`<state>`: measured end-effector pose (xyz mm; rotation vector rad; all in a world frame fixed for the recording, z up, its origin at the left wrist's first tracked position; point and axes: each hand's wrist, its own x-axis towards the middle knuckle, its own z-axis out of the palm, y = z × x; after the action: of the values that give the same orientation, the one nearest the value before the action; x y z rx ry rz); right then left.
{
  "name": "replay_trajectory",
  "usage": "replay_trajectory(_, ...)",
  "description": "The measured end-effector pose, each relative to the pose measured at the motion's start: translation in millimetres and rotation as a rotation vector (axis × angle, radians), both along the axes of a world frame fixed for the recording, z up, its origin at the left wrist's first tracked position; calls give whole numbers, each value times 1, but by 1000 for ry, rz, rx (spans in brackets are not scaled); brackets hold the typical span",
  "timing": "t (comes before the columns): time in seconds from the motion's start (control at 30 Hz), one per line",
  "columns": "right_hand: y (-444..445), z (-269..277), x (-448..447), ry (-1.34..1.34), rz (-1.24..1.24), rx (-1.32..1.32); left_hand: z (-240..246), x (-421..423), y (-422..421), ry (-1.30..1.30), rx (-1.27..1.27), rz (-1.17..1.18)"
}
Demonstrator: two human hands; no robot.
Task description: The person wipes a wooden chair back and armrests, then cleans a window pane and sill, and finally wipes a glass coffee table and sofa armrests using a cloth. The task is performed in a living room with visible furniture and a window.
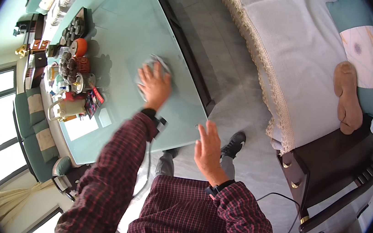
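My left hand (pixel 155 87) lies flat, fingers spread, over a pale cloth (pixel 161 61) on the glass top of a low table (pixel 134 31). Most of the cloth is hidden beneath the palm, and the hand is slightly blurred. Near the table's front corner, my right hand (pixel 208 151) is held up with nothing in it. Its fingers are partly apart, and I cannot tell whether any of them touches the glass edge.
Jars, an orange round object (pixel 78 47), a cream pitcher (pixel 70 108) and a tray of small cups (pixel 75 28) crowd the table's far side. At right stands a dark wooden sofa (pixel 333 161) with a lace-edged cover (pixel 276 57). A black cable (pixel 284 196) hangs near my right arm.
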<state>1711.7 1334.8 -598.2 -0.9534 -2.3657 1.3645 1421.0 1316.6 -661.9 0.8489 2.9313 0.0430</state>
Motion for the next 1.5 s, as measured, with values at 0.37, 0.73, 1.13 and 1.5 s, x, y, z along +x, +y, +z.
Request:
replay_trajectory(0.37,36,4,84,-57,-122,-128,71,173,-28,-288,-62,-275)
replay_trajectory(0.73,41,-24,120,-185,-309,-65,1,-76,75,-36,56,-37)
replay_trajectory(1.13,36,47,146,-209,-454,-48,73,154,-52,-388,-29,-515)
replay_trajectory(1.5,94,178,343,-251,-1041,336,173,267,33,-802,209,-751)
